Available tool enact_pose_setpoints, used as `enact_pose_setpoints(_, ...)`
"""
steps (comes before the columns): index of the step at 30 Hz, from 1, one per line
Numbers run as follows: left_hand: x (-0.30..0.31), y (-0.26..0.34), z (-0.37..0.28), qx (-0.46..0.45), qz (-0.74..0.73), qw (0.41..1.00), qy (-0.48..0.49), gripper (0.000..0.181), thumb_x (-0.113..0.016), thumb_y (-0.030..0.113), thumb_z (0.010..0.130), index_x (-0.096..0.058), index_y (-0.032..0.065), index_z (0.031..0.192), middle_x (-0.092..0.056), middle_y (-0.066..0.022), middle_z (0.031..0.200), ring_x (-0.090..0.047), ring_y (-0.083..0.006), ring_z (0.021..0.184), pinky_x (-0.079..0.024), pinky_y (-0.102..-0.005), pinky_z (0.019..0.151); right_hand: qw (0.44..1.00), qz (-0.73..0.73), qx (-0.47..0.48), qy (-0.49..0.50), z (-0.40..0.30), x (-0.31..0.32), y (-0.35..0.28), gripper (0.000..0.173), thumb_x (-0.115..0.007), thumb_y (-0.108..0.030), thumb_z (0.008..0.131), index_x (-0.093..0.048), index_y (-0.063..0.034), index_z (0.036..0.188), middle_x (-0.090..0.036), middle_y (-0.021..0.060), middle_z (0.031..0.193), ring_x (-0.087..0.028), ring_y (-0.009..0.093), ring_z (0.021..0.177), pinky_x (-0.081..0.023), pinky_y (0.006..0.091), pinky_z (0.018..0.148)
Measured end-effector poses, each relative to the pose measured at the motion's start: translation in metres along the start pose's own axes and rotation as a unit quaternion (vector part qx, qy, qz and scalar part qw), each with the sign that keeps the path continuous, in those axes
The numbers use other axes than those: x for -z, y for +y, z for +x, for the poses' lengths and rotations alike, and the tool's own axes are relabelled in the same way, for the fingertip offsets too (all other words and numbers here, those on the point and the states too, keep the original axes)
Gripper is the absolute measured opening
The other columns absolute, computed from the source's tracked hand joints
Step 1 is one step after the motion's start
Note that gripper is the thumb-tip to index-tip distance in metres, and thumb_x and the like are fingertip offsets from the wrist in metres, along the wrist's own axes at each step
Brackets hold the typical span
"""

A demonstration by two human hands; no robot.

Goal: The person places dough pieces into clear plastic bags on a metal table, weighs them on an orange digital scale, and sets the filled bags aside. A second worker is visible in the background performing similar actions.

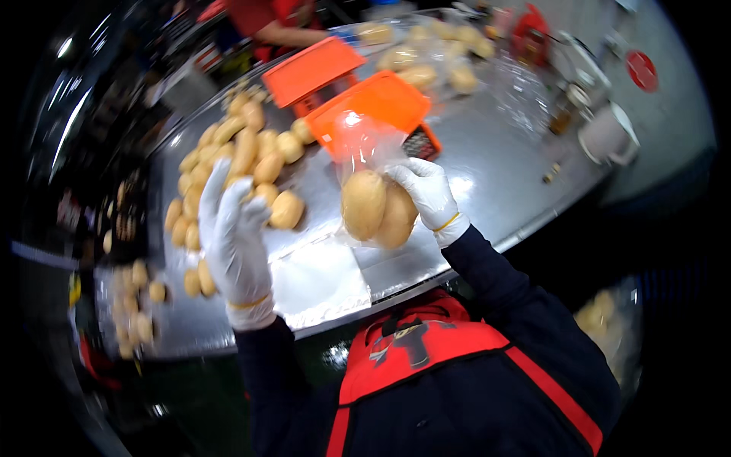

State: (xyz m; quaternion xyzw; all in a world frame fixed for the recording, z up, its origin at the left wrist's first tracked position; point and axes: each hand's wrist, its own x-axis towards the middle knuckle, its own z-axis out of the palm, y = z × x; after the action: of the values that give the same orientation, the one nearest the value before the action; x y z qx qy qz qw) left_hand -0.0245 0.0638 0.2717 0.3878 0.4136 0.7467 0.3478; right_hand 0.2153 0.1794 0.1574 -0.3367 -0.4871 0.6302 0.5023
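My right hand (425,191), in a white glove, pinches the upper side of a clear plastic bag (371,151). Inside the bag two bread rolls (364,205) lie side by side, raised in front of the metal table (485,188). My left hand (234,240), gloved too, is lifted with its fingers spread and holds nothing. Behind that hand is a heap of loose rolls (245,148), partly hidden by the fingers. White sheets of plastic or paper (320,280) lie at the table's near edge, between my hands.
Two orange containers (371,105) stand mid-table. Bagged rolls (420,74) and loose clear bags (519,94) lie at the far right. A white mug (608,134) sits near the right edge. More rolls (134,308) are at the near left. A co-worker's arm (291,34) reaches in beyond the table.
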Motion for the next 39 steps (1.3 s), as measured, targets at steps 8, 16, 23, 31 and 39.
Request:
enact_pose_setpoints(8,0.025,-0.075,-0.057,0.29,0.019,0.931,-0.222,0.04,-0.056,0.015,0.105,-0.055,-0.0019,0.141,-0.062,-0.0035,0.106,-0.057,-0.0093,0.089,-0.049,-0.0245,0.079,0.952,0.075,0.072,0.287,-0.128,0.077,-0.005,0.022,-0.064,-0.011,0.1,-0.068,0.0009,0.118,-0.07,0.0054,0.108,-0.066,0.014,0.098,-0.052,0.0274,0.09)
enact_pose_setpoints(16,-0.017,-0.116,-0.11,0.416,-0.004,0.838,-0.353,0.035,-0.059,0.015,0.105,-0.059,0.0004,0.137,-0.064,-0.0031,0.1,-0.059,-0.0092,0.082,-0.051,-0.0215,0.074,0.847,-0.053,0.171,0.501,-0.302,0.138,-0.059,0.022,-0.071,-0.019,0.098,-0.074,0.0,0.109,-0.073,0.0041,0.105,-0.065,0.012,0.101,-0.051,0.0287,0.095)
enact_pose_setpoints(23,-0.084,-0.137,-0.14,0.439,0.049,0.81,-0.385,0.032,-0.059,0.012,0.104,-0.061,-0.0013,0.133,-0.066,-0.005,0.096,-0.065,-0.0107,0.08,-0.056,-0.0221,0.072,0.738,-0.15,0.217,0.621,-0.473,0.217,-0.147,0.011,-0.069,-0.008,0.096,-0.074,-0.0001,0.102,-0.073,0.0047,0.099,-0.066,0.012,0.096,-0.052,0.0278,0.091)
enact_pose_setpoints(31,-0.205,-0.167,-0.211,0.488,0.049,0.714,-0.5,0.028,-0.059,0.012,0.105,-0.064,0.0011,0.13,-0.069,-0.0066,0.097,-0.064,-0.0102,0.077,-0.054,-0.0222,0.068,0.55,-0.263,0.166,0.775,-0.678,0.273,-0.218,0.012,-0.069,-0.012,0.097,-0.073,-0.0016,0.102,-0.072,0.0011,0.098,-0.064,0.01,0.093,-0.049,0.026,0.089)
enact_pose_setpoints(39,-0.279,-0.172,-0.28,0.467,0.127,0.654,-0.582,0.024,-0.057,0.008,0.104,-0.066,0.0003,0.126,-0.068,-0.0058,0.095,-0.062,-0.0108,0.078,-0.05,-0.0222,0.07,0.566,-0.354,-0.099,0.738,-0.839,0.357,-0.198,0.02,-0.064,-0.009,0.096,-0.072,0.0006,0.113,-0.073,0.0032,0.105,-0.064,0.013,0.101,-0.051,0.0293,0.091)
